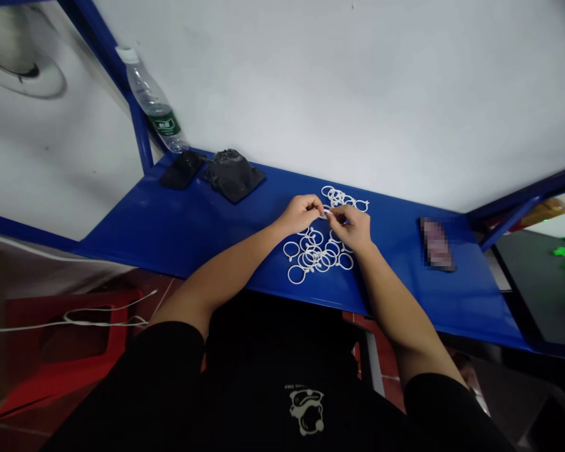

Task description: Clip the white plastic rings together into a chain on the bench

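On the blue table [183, 226] lies a heap of several white plastic rings [313, 254] just in front of my hands, and a smaller cluster of linked white rings [346, 199] lies behind them. My left hand [301, 213] and my right hand [351, 226] meet above the heap, fingers pinched together on one white ring [328, 212] held between them. Both forearms rest across the table's near edge.
A clear water bottle [153, 103] leans in the back left corner by a blue post [141, 135]. A dark phone [182, 169] and a black crumpled object [233, 174] lie beside it. Another phone [437, 243] lies at the right. A red stool [61, 351] stands lower left.
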A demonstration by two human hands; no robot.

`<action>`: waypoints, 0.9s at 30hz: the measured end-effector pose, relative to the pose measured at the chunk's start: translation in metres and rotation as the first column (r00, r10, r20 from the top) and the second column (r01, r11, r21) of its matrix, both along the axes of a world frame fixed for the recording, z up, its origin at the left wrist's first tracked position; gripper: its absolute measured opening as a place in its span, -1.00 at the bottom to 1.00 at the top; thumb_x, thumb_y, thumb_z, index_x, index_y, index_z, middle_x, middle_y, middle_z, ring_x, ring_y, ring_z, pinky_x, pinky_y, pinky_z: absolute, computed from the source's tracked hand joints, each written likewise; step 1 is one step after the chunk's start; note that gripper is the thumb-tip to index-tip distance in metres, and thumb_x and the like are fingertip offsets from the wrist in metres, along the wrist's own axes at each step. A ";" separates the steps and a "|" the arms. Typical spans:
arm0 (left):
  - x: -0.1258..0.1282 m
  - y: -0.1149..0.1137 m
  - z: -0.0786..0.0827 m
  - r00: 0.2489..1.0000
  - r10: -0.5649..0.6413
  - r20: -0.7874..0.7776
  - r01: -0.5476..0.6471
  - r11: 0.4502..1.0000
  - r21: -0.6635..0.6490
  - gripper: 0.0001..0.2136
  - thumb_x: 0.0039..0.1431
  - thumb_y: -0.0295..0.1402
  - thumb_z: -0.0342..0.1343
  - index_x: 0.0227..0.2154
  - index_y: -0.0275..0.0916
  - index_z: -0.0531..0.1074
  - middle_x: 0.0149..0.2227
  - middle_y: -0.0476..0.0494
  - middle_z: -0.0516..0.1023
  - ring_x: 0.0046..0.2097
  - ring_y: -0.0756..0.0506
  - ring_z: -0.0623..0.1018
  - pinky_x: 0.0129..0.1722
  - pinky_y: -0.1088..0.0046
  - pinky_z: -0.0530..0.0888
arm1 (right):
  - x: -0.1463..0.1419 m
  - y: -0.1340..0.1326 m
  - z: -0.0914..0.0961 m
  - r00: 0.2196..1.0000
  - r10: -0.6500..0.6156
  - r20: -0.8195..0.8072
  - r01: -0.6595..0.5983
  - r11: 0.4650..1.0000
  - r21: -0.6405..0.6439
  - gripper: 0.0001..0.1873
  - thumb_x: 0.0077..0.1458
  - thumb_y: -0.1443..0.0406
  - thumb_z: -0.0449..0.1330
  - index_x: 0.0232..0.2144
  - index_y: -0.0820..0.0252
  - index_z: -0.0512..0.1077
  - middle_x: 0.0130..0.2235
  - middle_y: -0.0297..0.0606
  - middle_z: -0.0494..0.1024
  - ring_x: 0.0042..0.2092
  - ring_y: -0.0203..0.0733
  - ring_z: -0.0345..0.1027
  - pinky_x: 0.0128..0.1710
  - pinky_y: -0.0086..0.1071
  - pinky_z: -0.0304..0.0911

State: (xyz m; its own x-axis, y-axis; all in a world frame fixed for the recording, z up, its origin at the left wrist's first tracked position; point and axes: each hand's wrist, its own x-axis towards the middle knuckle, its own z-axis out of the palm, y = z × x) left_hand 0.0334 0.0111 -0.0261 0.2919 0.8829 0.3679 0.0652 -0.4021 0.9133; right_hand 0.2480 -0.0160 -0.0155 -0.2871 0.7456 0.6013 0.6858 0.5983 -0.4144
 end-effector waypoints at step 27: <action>-0.002 0.002 -0.001 1.000 -0.029 0.000 0.029 0.999 0.038 -0.72 0.27 -0.63 0.13 -0.27 -0.23 0.73 -0.19 -0.14 0.79 -0.18 -0.04 0.72 -0.04 0.37 0.65 | 0.005 0.006 -0.007 0.998 0.002 -0.063 -0.003 1.000 -0.016 -0.71 0.41 0.03 0.28 -0.20 0.07 0.65 -0.34 -0.25 0.72 -0.40 -0.17 0.54 -0.34 -0.29 0.43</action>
